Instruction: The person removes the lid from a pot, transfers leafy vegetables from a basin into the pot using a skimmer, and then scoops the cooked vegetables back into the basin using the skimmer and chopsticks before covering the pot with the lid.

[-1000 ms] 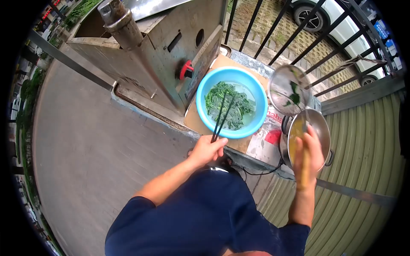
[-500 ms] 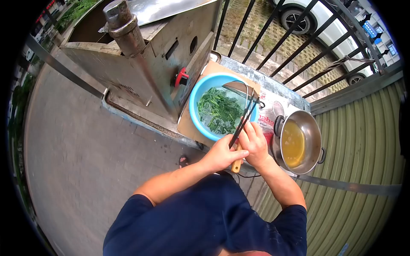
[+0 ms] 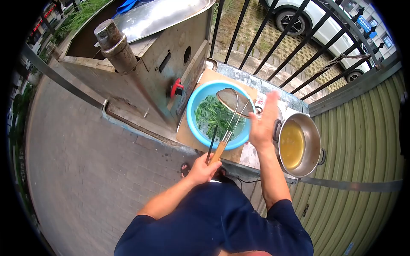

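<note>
My left hand [image 3: 203, 170] is closed around the wooden handle of a wire skimmer [image 3: 220, 151] together with dark chopsticks [image 3: 212, 144]. The round mesh of the skimmer hangs over the right part of a light blue basin [image 3: 191, 116]. Green leafy vegetables [image 3: 206, 112] lie in water inside the basin. Just right of the basin's rim, my right hand [image 3: 264, 128] is raised with its fingers stretched out, somewhat blurred and holding nothing. A steel pot [image 3: 313, 140] with dark handles stands to its right, with yellowish liquid [image 3: 293, 145] in it.
A metal stove housing [image 3: 149, 85] with a red knob [image 3: 176, 88] is left of the basin. Cardboard [image 3: 184, 135] lies beneath the basin. Black railings [image 3: 265, 53] run behind, with a white car beyond. A ribbed green shutter [image 3: 354, 145] is at the right.
My hands have separated. The left has moved left and down with the skimmer and chopsticks, and the right has let go and opened upward. The mesh has turned into view above the basin.
</note>
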{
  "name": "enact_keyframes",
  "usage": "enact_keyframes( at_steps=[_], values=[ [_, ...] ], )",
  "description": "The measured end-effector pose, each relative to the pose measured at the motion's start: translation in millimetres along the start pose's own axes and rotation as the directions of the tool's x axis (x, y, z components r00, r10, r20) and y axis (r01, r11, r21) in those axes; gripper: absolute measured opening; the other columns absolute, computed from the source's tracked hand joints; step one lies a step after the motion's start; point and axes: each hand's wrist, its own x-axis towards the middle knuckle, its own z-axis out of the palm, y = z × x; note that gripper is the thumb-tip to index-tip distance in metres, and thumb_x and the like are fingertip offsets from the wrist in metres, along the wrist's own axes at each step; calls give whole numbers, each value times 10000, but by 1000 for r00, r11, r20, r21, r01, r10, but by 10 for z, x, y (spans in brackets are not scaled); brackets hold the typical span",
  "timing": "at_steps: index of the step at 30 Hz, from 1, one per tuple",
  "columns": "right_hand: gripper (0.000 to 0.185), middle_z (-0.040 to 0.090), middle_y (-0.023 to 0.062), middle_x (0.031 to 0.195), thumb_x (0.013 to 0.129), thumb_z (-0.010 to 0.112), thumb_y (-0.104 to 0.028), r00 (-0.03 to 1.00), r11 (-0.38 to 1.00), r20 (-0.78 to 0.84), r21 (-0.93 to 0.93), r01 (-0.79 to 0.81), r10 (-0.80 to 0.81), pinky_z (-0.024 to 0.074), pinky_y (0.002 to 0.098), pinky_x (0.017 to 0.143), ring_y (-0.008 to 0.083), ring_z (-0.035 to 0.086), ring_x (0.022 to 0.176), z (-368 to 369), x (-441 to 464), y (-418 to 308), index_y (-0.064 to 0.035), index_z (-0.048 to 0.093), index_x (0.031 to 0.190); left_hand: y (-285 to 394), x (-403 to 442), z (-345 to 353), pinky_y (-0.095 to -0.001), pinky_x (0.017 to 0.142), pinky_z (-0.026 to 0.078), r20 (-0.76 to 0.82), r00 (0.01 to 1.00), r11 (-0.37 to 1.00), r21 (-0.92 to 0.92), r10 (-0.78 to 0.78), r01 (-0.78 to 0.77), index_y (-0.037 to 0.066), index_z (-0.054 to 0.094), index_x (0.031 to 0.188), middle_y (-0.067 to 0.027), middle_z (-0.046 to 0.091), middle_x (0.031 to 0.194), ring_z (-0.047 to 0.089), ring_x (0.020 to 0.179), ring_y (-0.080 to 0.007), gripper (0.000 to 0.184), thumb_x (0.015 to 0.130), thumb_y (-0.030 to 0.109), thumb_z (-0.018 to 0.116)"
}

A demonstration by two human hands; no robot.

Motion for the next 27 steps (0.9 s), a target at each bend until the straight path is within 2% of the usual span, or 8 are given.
enact_keyframes(
  at_steps=[2,3,10,14,21,22,24,27],
  values=[
    [752,332,291,1696,1057,655,-361,701,999,712,32,13,-32,242,535,1294,465,288,1589,421,-324,138,31,364,1629,18,-53,26,-257,397,402,32,999,998,-54,-42,44,53,598,1112,-10,574,653,495,424,-92,160,1053,167,692],
    [721,348,269,1697,1058,652,-344,674,999,739,28,-41,7,238,531,1298,450,277,1599,420,-356,212,15,388,1625,-77,-54,-18,-259,397,404,-36,998,998,-32,-61,59,50,611,1091,-3,567,640,498,425,-89,161,1059,188,687],
    [679,400,274,1667,1034,663,-275,997,998,-46,5,69,-68,258,536,1287,444,331,1578,-114,238,-131,21,439,1603,-207,-99,-153,-260,413,402,-79,995,998,17,-65,66,34,631,1096,7,568,650,496,443,-83,198,1043,209,707],
    [651,447,271,1638,1065,626,-314,767,996,638,6,85,-69,278,527,1278,445,375,1554,356,-294,-85,-1,447,1607,-66,-170,-26,-253,400,403,-46,997,998,-19,-57,56,28,646,1107,1,570,641,486,419,-76,156,1054,168,688],
    [662,267,232,1747,1114,530,-324,985,924,-159,381,4,61,200,497,1315,392,230,1629,-196,259,-141,18,344,1650,-25,-146,-77,-250,404,377,-15,999,999,-22,-50,50,28,642,1127,4,567,653,475,431,-77,153,1050,155,680],
    [662,267,232,1747,1114,530,-324,986,925,-157,380,2,63,200,497,1315,392,230,1629,-46,72,-54,18,344,1650,38,-201,-39,-247,401,370,3,999,999,-13,-44,44,34,641,1135,8,561,651,469,432,-73,151,1051,154,678],
    [524,474,207,1648,1090,596,-277,646,949,763,186,-254,23,262,452,1301,334,359,1586,183,-352,166,35,567,1510,125,-286,-24,-279,450,432,65,996,998,-22,-60,62,15,670,1161,-21,628,697,537,471,-97,222,1034,193,710],
    [426,572,204,1567,1096,596,-185,797,668,460,453,-591,392,362,406,1246,294,503,1492,-303,-99,121,45,622,1454,262,-282,-6,-330,665,545,-6,992,853,511,125,-104,1,724,1187,-94,777,842,694,659,-159,344,982,275,766]
  ],
)
